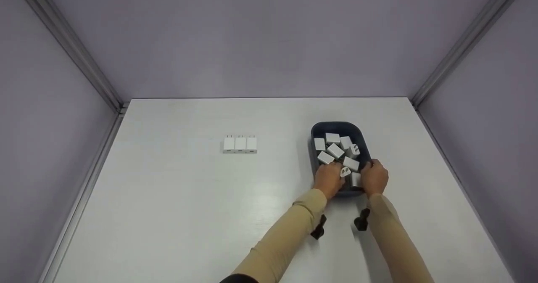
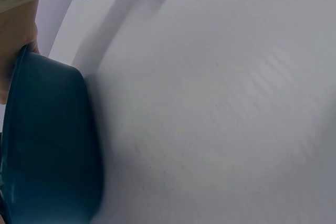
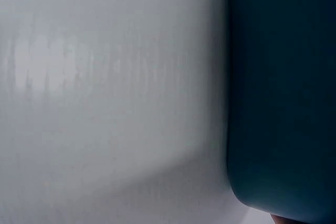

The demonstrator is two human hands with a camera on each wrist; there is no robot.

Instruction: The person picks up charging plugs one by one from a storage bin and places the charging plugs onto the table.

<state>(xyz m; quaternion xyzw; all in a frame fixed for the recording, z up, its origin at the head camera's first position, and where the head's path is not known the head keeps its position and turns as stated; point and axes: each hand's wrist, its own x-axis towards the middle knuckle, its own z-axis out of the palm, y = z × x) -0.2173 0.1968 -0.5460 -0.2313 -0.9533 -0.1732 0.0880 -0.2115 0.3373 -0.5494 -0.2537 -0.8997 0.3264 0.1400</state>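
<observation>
A dark blue bin (image 1: 319, 127) on the right of the table holds several white plug chargers (image 1: 335, 150). My left hand (image 1: 329, 178) reaches over its near left side, fingers curled among the chargers, and pinches a white charger (image 1: 345, 172) whose prong end faces up. Part of those fingers is hidden inside the bin. On the near right side my right hand (image 1: 375, 177) grips the bin's rim. The left wrist view shows the bin's outer wall (image 2: 58, 140) and the right hand (image 2: 18, 40) at the rim. In the right wrist view the bin wall (image 3: 283, 93) fills the right side.
Three white chargers (image 1: 240, 145) stand side by side in a row on the white table (image 1: 176, 190), left of the bin, prongs toward the back. Grey-lilac panels (image 1: 269, 43) enclose the table at the back and both sides.
</observation>
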